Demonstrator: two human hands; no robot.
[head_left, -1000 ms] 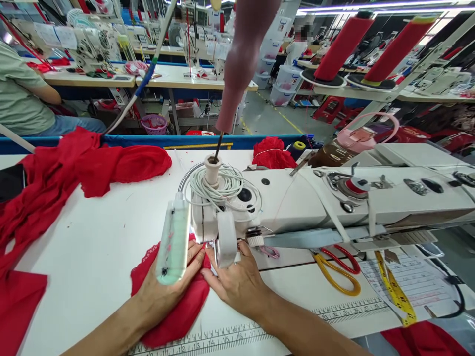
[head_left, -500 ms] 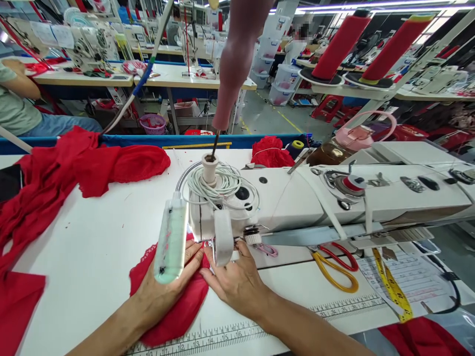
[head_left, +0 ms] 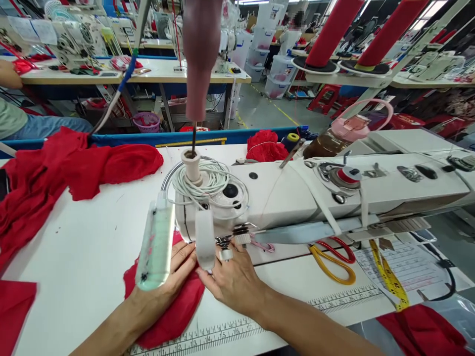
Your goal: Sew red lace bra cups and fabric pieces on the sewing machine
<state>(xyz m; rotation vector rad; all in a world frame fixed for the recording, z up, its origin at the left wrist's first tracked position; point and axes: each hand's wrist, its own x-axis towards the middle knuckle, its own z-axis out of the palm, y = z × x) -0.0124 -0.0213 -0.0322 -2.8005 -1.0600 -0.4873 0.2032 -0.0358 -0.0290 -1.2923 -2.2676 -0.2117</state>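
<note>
Under the head of a white sewing machine [head_left: 274, 190], both my hands rest on a piece of red fabric [head_left: 181, 314]. My left hand [head_left: 177, 278] lies flat on the cloth with fingers stretched forward; a clear greenish lamp [head_left: 153, 257] covers part of it. To its right, my right hand [head_left: 239, 282] is beside the presser foot area, its thumb spread toward the cloth. Some of its fingertips are hidden behind the machine head. The needle cannot be made out.
Scissors with red and yellow handles [head_left: 334, 267], a yellow tape measure [head_left: 389, 282] and a written sheet [head_left: 411, 269] lie at right. More red fabric [head_left: 115, 170] is heaped at left. A mauve-covered handle [head_left: 196, 64] hangs above the machine. A seated person's leg [head_left: 55, 129] shows far left.
The view has shifted, so the machine and lamp appear further left. Both hands stay on the red fabric under the machine head, with little change in pose.
</note>
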